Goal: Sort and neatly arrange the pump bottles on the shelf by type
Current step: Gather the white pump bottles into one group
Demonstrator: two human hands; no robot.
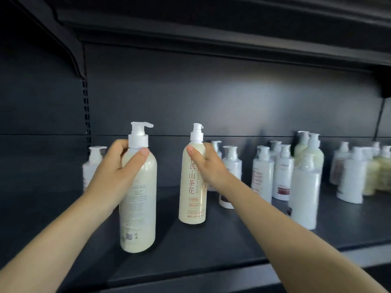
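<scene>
Nearest, the left hand (pixel 114 172) grips a cream pump bottle (pixel 138 197) by its shoulder. At its three o'clock, the right hand (pixel 208 166) grips a matching bottle (pixel 192 187). Both bottles are upright and apart on the shelf (pixel 211 250).

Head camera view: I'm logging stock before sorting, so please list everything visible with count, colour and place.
Back-label bottle: one, cream, white pump, front left.
Red-lettered bottle: one, cream, white pump, centre.
Lone bottle: one, white, far left, behind.
Middle bottles: about six, white, centre-right.
Rear bottles: two, pale cream, behind those.
Far-right bottles: blurred, white and yellowish, count unclear.
Shelf: one, black, beneath all.
Left hand: grips back-label bottle's shoulder.
Right hand: grips red-lettered bottle's upper part.
</scene>
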